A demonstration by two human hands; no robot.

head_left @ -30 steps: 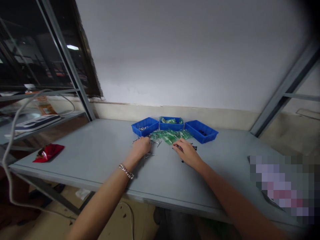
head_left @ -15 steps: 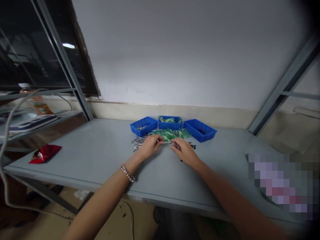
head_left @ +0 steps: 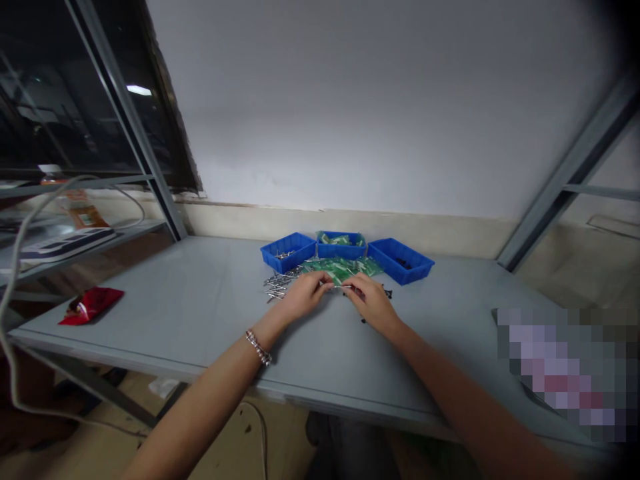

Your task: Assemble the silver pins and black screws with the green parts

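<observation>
A thin silvery metal rod (head_left: pixel 339 287) spans the small gap between my two hands, above the table. My left hand (head_left: pixel 307 292) pinches one end; my right hand (head_left: pixel 369 297) closes on the other, its tip hidden by the fingers. To the left of my left hand lies a loose pile of similar metal rods (head_left: pixel 276 287). Just behind both hands are green-and-clear plastic packets (head_left: pixel 340 269). Small black parts (head_left: pixel 388 293) lie beside my right hand, partly covered by it.
Three blue bins stand along the back: the left bin (head_left: pixel 289 253) with metal rods, the middle bin (head_left: pixel 341 251) with packets, the right bin (head_left: pixel 401 261) with dark parts. A red wrapper (head_left: pixel 91 306) lies at left on the grey table (head_left: pixel 200 300). A blurred-out item (head_left: pixel 560 367) lies at right.
My left hand has shifted slightly right, so the hands are closer together and less of the rod shows between them.
</observation>
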